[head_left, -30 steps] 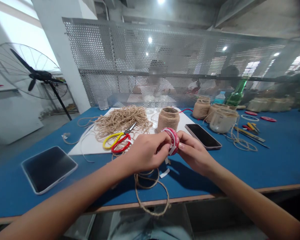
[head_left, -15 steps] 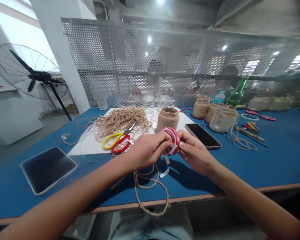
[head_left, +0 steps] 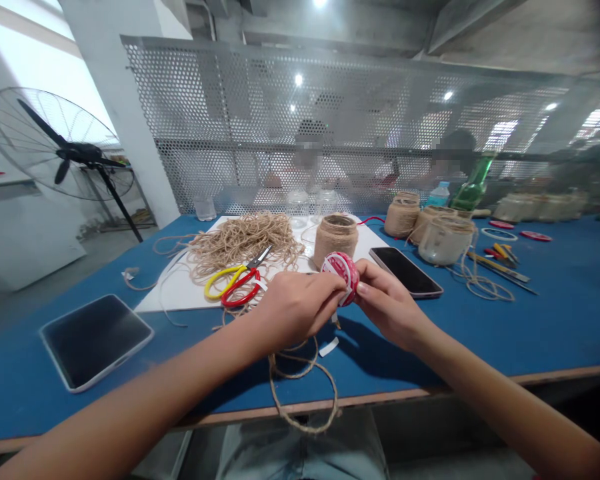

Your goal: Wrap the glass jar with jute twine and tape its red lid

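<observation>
A round red-and-white patterned disc (head_left: 345, 267), much like a jar lid, is held upright above the table's front with a white strip along its face. My right hand (head_left: 385, 300) pinches its right edge between thumb and fingers. My left hand (head_left: 303, 303) is closed at its lower left front, fingertips pressed to the face; whatever is between them is hidden. Just behind stands a twine-wrapped jar (head_left: 336, 240). A loose loop of twine (head_left: 280, 393) hangs over the table edge below, near a small white strip (head_left: 329, 347).
Left of my hands are yellow-and-red scissors (head_left: 237, 283), a heap of twine (head_left: 245, 243) and a tablet (head_left: 97, 340). To the right lie a phone (head_left: 407, 271), a half-wrapped jar (head_left: 446, 240) and several tools (head_left: 505, 257). A perforated metal screen (head_left: 260, 107) rises behind.
My left fingers have shifted right and lower across the disc's front, turning over so the thumb is less visible. More of the disc's patterned face shows. My right hand keeps its hold.
</observation>
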`<state>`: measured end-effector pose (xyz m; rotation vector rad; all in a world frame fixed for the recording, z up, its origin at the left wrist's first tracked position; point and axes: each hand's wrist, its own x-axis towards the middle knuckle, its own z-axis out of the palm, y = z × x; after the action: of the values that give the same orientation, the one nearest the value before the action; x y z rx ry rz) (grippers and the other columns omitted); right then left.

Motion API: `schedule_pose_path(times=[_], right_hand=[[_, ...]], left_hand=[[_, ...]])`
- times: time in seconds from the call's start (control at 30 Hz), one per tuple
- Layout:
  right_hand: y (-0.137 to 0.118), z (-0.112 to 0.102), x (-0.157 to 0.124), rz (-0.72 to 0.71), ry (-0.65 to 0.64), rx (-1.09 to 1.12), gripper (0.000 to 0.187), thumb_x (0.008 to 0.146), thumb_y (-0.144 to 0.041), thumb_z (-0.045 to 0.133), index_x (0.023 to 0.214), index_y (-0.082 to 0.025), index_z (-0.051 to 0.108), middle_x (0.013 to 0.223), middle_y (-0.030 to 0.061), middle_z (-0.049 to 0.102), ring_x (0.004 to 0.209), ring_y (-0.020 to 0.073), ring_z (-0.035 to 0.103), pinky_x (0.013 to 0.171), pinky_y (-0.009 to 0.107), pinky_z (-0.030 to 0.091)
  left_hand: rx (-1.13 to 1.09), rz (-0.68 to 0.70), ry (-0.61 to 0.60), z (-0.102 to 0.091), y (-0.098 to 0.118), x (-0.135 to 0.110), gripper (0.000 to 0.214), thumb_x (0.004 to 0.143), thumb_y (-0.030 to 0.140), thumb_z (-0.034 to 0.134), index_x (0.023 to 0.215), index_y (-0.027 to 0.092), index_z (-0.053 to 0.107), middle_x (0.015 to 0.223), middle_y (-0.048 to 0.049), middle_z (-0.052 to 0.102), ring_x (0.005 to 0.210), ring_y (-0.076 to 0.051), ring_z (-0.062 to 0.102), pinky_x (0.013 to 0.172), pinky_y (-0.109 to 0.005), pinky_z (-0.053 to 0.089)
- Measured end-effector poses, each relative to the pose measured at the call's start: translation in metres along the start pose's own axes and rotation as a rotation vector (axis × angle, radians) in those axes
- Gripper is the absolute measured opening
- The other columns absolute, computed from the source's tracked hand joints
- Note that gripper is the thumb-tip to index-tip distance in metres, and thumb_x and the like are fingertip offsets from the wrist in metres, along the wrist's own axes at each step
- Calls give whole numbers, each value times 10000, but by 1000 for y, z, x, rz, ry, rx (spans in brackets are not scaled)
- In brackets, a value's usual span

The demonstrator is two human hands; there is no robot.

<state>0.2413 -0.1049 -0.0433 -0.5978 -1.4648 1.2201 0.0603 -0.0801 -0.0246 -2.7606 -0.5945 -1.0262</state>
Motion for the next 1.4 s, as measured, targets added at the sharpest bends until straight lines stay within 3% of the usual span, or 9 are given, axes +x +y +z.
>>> schedule_pose_path(times=[0.1, 0.23, 0.47, 0.67, 0.8, 1.03, 1.4], right_hand=[[0, 0, 0, -14, 0, -24, 126, 813, -314, 562, 832, -193, 532, 765, 5, 502, 709, 132, 478, 681, 266, 414], [-1, 1, 0, -39, 4, -14, 112, 814, -301, 563, 825, -194, 530, 762, 1, 499, 705, 127, 469, 679, 259, 406], [0, 0, 0, -60, 26, -41, 113, 818, -317, 555, 828, -210, 519, 753, -7, 487, 689, 129, 463, 653, 256, 408], [-3, 3, -6, -241, 39, -413, 64, 885, -243, 440, 893, -221, 499, 824, 15, 483, 774, 149, 465, 734, 279, 391], [-7, 7, -9, -326, 37, -611, 98, 890, -185, 407, 923, -226, 490, 867, 30, 506, 800, 161, 478, 749, 289, 393], [-4, 7, -9, -310, 27, -703, 123, 873, -152, 409, 938, -224, 483, 893, 42, 513, 827, 176, 496, 769, 318, 398], [-2, 7, -8, -263, 22, -637, 99, 848, -168, 452, 900, -228, 511, 842, 31, 525, 783, 182, 494, 735, 314, 401]], left_hand=[[31, 1, 70, 2, 4, 1, 162, 877, 235, 409, 902, 171, 556, 759, 1, 651, 620, -90, 568, 580, -206, 373], [38, -56, 79, 0, 8, 2, 150, 853, 251, 430, 847, 168, 556, 678, 15, 629, 522, -74, 514, 524, -207, 339], [74, -5, 121, -4, 8, 3, 120, 824, 237, 459, 863, 178, 555, 694, 24, 633, 547, -77, 529, 552, -213, 358], [-45, -239, -16, -5, 16, 7, 147, 805, 274, 467, 747, 169, 554, 581, 28, 581, 499, -80, 500, 502, -201, 339], [-121, -349, -38, -7, 19, 9, 129, 786, 258, 477, 727, 169, 547, 567, 31, 567, 499, -82, 491, 495, -194, 336], [-114, -384, -67, -5, 18, 10, 138, 764, 261, 487, 682, 166, 545, 546, 29, 546, 483, -79, 471, 491, -190, 325], [-136, -314, -166, -7, 7, 12, 119, 756, 242, 489, 683, 165, 541, 534, 36, 518, 468, -70, 437, 475, -174, 307]])
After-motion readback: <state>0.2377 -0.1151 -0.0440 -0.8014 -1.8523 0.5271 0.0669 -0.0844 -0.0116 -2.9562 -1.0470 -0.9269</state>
